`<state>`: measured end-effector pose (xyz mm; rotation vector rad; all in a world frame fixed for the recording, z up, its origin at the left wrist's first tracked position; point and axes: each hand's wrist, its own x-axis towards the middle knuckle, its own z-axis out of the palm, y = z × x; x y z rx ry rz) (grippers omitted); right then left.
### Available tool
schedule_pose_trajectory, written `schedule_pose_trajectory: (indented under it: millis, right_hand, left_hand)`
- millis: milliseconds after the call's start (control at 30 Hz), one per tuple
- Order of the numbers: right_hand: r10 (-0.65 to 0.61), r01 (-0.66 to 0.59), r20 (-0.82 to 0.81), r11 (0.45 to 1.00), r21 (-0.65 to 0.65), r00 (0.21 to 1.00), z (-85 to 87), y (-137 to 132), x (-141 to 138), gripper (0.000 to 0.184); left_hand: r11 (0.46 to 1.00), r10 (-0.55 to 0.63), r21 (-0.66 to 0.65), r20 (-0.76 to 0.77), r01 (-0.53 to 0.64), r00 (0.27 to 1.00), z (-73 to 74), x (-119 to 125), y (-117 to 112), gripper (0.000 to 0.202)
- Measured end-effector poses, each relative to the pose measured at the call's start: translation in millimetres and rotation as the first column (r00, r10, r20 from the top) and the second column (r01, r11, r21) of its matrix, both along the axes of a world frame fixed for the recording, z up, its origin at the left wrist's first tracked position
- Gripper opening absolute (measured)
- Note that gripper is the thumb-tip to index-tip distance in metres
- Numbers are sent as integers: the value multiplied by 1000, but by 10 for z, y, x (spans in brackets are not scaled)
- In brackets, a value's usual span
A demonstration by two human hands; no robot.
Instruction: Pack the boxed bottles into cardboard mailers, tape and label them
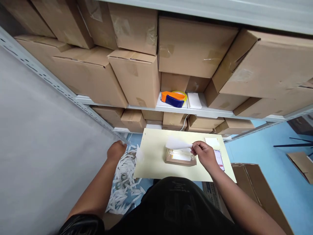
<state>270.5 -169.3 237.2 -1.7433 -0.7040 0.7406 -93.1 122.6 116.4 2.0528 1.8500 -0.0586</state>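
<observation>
Between the thumb and fingers of my right hand (203, 154) is the corner of a thin white paper sheet (178, 142). The sheet hangs over a small cardboard box (181, 162) on the pale yellow table (154, 155). Clear tape and a white label show on that box. Off the table's left side, my left hand (116, 150) is closed above a heap of white paper strips (124, 166) on the floor. Whatever its fingers may hold is hidden. Just right of my right hand lie a phone (218, 160) and some white labels (211, 141).
Cardboard boxes (190, 45) fill the metal shelves ahead. An orange and blue tape dispenser (173, 99) sits on the shelf beside a white stack (194, 100). A grey wall (36, 130) stands at left. A large open carton (256, 192) is at lower right.
</observation>
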Motion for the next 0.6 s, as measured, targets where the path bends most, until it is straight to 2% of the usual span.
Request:
schedule_pose_trajectory:
  millis: [67,100,133,167,200,267,300,367,400,500,600]
  right_hand:
    - [18,-19,63,1000,3,998,-23,-36,24,28]
    - [25,-26,102,1000,8,994,-33,-51,35,27]
    - [29,-32,148,999,17,989,-41,-64,46,26]
    - [30,-37,200,999,31,979,-45,-76,56,25]
    - [27,-41,258,998,51,966,-46,-87,65,24]
    - [14,-56,373,993,102,928,-44,-108,86,20]
    - [7,-67,423,989,128,906,-44,-122,98,18]
    - [-13,-85,492,980,177,870,-51,-157,129,14]
    - [-22,-89,506,977,194,862,-61,-180,145,13]
    - [-32,-75,462,975,211,886,-119,-257,190,12]
    - [-17,-43,277,977,209,961,-202,-313,204,14]
  left_hand:
    - [998,-58,-2,213,60,975,205,324,-168,34]
    - [992,-66,-76,348,98,935,320,509,-287,40]
    - [966,-38,-202,500,159,865,440,700,-421,47]
    - [918,46,-332,634,218,772,560,890,-563,54]
    - [841,145,-456,708,291,691,676,1074,-706,61]
    - [693,281,-567,781,446,557,883,1400,-962,65]
    - [653,322,-577,798,491,509,967,1535,-1066,64]
    - [677,342,-532,839,508,423,1090,1744,-1212,53]
    - [707,322,-502,856,498,406,1128,1819,-1258,45]
    - [798,217,-409,881,444,422,1165,1951,-1325,23]
    - [854,132,-336,879,398,459,1136,1997,-1367,14]
